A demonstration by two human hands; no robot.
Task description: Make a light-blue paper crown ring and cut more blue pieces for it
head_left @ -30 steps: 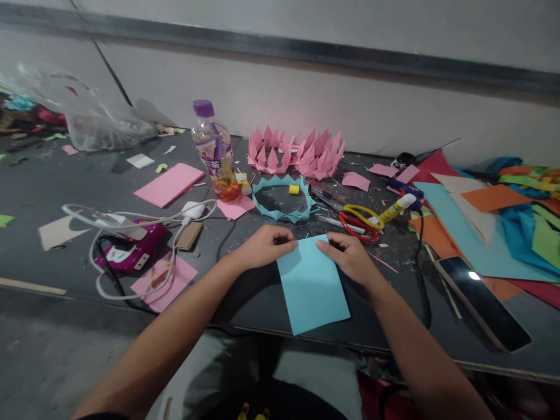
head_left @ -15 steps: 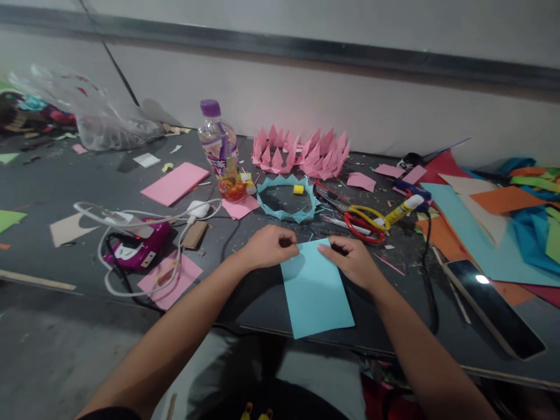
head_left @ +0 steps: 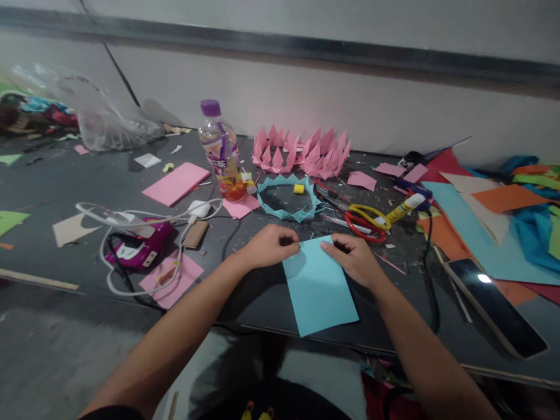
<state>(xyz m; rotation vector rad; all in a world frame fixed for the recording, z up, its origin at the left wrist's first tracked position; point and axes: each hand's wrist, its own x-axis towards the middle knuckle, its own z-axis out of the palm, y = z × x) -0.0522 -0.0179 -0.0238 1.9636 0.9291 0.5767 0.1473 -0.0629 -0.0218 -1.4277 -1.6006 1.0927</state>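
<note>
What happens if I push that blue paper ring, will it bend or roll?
The blue ring is likely light, being a thin band with an open middle. Its folded, jagged paper may bend easily. Sitting low and wide, it should slide rather than roll.

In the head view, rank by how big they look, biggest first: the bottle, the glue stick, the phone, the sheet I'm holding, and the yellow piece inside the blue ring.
1. Sheet
2. Phone and bottle: too alike to rank, and the phone lies nearer
3. Glue stick
4. Yellow piece
</note>
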